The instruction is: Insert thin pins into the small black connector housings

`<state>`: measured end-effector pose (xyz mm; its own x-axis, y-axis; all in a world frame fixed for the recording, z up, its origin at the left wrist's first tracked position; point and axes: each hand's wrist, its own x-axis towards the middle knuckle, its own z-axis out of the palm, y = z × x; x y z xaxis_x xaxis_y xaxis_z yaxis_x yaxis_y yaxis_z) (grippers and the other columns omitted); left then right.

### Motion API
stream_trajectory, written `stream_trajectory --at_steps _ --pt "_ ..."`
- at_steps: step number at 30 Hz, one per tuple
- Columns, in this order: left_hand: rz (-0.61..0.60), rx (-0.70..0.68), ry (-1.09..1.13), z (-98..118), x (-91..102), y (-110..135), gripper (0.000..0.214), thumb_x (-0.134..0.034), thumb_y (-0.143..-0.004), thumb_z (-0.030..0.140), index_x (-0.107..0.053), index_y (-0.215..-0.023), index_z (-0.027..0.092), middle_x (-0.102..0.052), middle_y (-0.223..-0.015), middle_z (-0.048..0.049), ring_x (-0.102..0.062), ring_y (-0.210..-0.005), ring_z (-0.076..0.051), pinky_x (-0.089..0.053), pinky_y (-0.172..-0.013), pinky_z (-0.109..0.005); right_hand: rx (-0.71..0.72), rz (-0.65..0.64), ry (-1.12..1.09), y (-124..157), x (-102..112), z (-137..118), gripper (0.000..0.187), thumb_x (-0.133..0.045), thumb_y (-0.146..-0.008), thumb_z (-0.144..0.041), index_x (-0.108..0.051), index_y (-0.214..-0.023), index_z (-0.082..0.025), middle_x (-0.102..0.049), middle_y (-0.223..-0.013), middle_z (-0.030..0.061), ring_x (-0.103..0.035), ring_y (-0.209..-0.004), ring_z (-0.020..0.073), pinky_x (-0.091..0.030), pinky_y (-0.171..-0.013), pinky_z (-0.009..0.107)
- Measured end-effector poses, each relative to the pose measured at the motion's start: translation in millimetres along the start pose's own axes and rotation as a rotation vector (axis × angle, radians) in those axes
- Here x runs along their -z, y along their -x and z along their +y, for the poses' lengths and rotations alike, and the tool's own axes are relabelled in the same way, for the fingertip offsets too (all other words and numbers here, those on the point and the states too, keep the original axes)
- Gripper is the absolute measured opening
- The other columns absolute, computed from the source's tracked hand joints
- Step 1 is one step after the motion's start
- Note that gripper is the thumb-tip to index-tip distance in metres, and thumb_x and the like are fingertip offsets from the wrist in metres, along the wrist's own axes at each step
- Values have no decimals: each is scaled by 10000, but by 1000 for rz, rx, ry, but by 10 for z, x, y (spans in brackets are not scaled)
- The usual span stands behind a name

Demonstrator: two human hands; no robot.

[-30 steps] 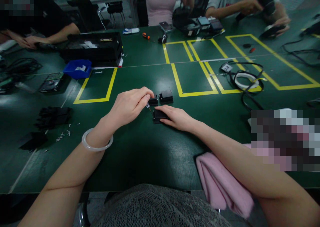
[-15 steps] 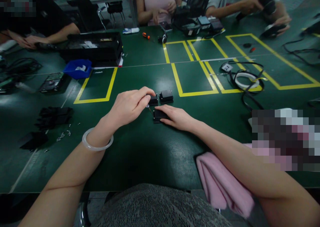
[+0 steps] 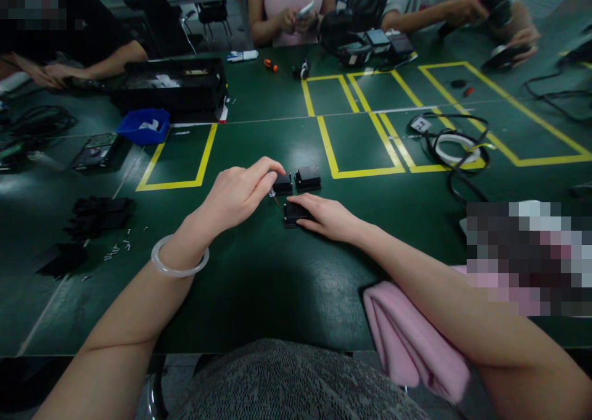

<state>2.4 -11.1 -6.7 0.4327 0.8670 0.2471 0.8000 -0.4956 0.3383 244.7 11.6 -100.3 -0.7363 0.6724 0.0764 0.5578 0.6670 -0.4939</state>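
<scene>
My left hand [image 3: 238,192] is closed on a small screwdriver [image 3: 272,193]. The fingers cover most of its handle, and its thin shaft slants down to the left end of a black block [image 3: 292,218]. Thumb and fingers of my right hand [image 3: 327,218] grip that block from the right and press it on the green table. Just behind it sit two similar pieces, a black block [image 3: 283,184] partly behind my left fingertips and another black block [image 3: 308,178] to its right. Small bright screw heads show at the blocks' ends.
Loose screws [image 3: 112,251] and a pile of black parts [image 3: 99,215] lie to the left. A blue bin [image 3: 144,127] stands beyond them. Coiled cables [image 3: 456,145] and a pink cloth [image 3: 411,333] are on the right. Co-workers sit across the table.
My left hand has shifted very slightly up and left with the screwdriver. My right hand stays on the block. Across the table, a co-worker has lifted a phone off the table.
</scene>
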Motion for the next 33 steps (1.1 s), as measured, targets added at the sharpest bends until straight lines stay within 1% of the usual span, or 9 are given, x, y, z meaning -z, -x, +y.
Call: stream_trajectory --at_steps 4,6,9,12,17,21,25,30,33 --pt "9 -21 -7 -16 4 12 440 -350 -1055 353 -699 -1249 167 -759 -922 -51 -689 -799 -201 -440 -703 -311 19 20 -10 0 -4 11 522 -629 -1027 -262 -540 -1536 -192 -681 -1461 166 -698 -1311 309 -598 -1066 484" --pt "17 -37 -9 -19 3 16 431 -346 -1053 326 -701 -1238 164 -764 -951 -59 -691 -815 -200 -442 -712 -316 10 15 -8 -1 -2 7 526 -633 -1025 -258 -542 -1537 -183 -680 -1460 173 -698 -1316 312 -596 -1072 483" --pt "14 -52 -20 -16 0 15 413 -361 -1059 318 -705 -1234 172 -766 -918 -46 -685 -787 -188 -426 -691 -307 -4 9 -15 -1 3 -1 532 -643 -1020 -243 -547 -1538 -165 -680 -1459 191 -695 -1324 327 -598 -1074 498" --pt "14 -71 -19 -8 0 9 405 -371 -1065 327 -712 -1228 182 -745 -842 -26 -670 -725 -172 -415 -660 -292 2 14 -23 -2 3 -4 529 -643 -1020 -243 -552 -1536 -171 -680 -1461 196 -700 -1312 341 -609 -1054 523" --pt "11 -48 -1 10 13 4 393 -386 -1063 327 -715 -1218 178 -711 -765 -6 -606 -613 -145 -350 -587 -272 0 10 -9 1 9 -7 526 -637 -1022 -247 -545 -1535 -181 -682 -1462 177 -704 -1306 322 -608 -1053 494" --pt "9 -26 4 8 16 10 422 -354 -1059 340 -706 -1218 170 -736 -817 -25 -652 -683 -173 -394 -633 -288 -6 -4 -1 3 15 -9 537 -628 -1024 -245 -531 -1543 -149 -672 -1474 197 -690 -1331 331 -601 -1064 505" --pt "29 -55 0 -17 1 18 428 -329 -1053 320 -705 -1191 169 -774 -923 -56 -691 -785 -199 -434 -684 -309 5 5 -6 -1 4 -4 530 -622 -1027 -250 -532 -1541 -163 -671 -1479 192 -696 -1320 328 -600 -1064 512" --pt "19 -42 -43 -19 3 16 420 -352 -1075 328 -708 -1244 183 -757 -852 -31 -690 -748 -189 -423 -676 -297 13 13 -17 -3 0 1 525 -625 -1025 -250 -540 -1536 -167 -677 -1469 190 -696 -1320 327 -600 -1070 515" --pt "8 -30 -30 -6 12 14 422 -362 -1086 346 -708 -1258 176 -753 -829 -25 -666 -683 -172 -403 -633 -288 13 12 -14 -3 6 -5 522 -625 -1025 -248 -541 -1536 -176 -678 -1472 179 -693 -1327 319 -595 -1082 500"
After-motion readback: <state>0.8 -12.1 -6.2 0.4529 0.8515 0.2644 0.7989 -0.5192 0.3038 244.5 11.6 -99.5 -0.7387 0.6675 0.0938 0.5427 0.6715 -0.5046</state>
